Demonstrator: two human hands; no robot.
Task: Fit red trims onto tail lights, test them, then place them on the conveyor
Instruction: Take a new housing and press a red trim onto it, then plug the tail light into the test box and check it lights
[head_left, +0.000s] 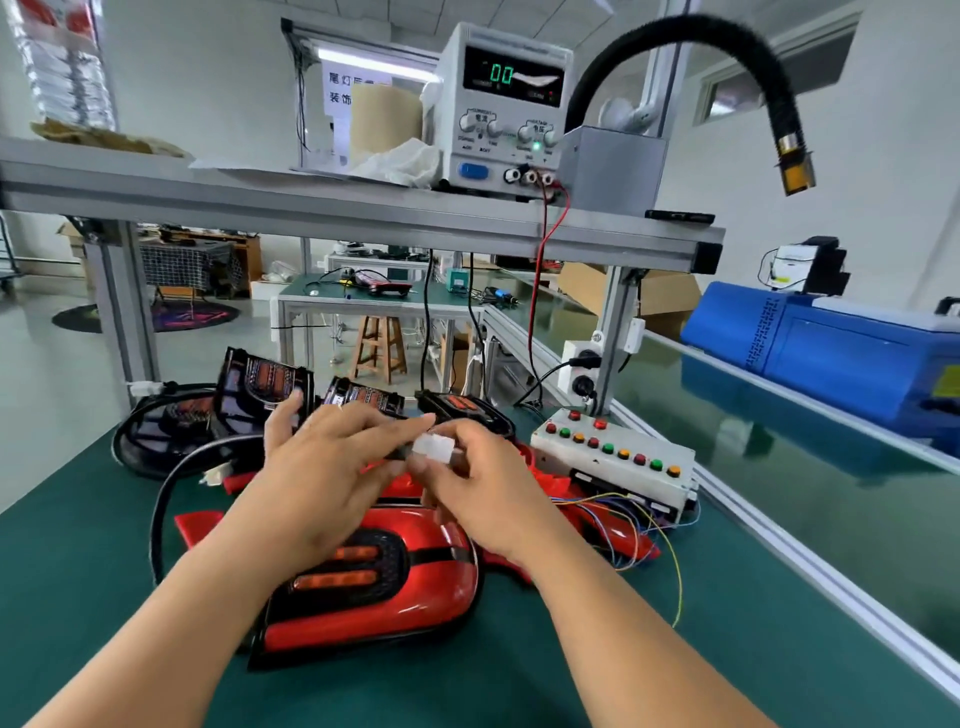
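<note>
A tail light with a red trim fitted (395, 587) lies on the green bench below my hands, its orange lamp bars unlit. My right hand (483, 493) pinches a white plug connector (435, 448) above it. My left hand (327, 467) pinches a dark cable end that meets the connector from the left. Untrimmed black tail lights (260, 387) stand behind my hands. Loose red trims (613, 530) lie to the right, partly hidden by my right hand.
A test box with coloured buttons (613, 457) sits at right, coloured wires trailing from it. On the shelf above stands a power supply (506, 104) whose display reads 00. The green conveyor (779, 467) runs along the right. A black cable loop (166, 493) lies at left.
</note>
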